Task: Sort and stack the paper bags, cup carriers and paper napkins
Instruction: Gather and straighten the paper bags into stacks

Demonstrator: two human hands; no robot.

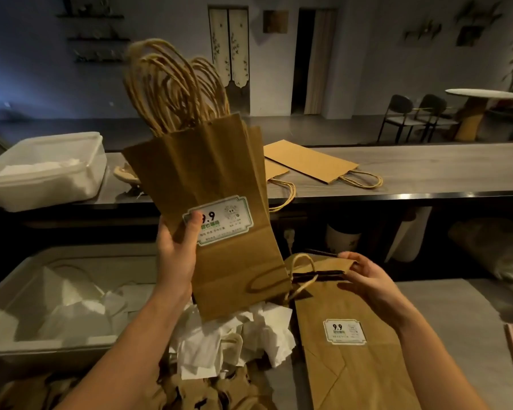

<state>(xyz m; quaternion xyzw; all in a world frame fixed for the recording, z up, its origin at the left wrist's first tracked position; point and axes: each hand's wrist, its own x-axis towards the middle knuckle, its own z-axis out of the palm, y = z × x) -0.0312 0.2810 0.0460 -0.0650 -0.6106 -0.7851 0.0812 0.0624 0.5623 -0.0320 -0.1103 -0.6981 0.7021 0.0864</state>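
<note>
gripping bundle [219,173] upright with left hand [176,253] above napkins [249,329], thumb curling over label [222,220] | pinching mouth of flat bag [347,359] on counter [456,309] with right hand [367,276], fingers curling | likely adding bag to bundle | lifting by mouth, turning handles [301,269] up, matching label side, squaring edges before tightening

Setting: café or takeaway drinks shop, dimly lit. Long service counter [427,167]; brown carry bags [208,161] bearing printed 9.9 price stickers [219,220]; round table [483,93] and chairs [399,106] beyond.
</note>
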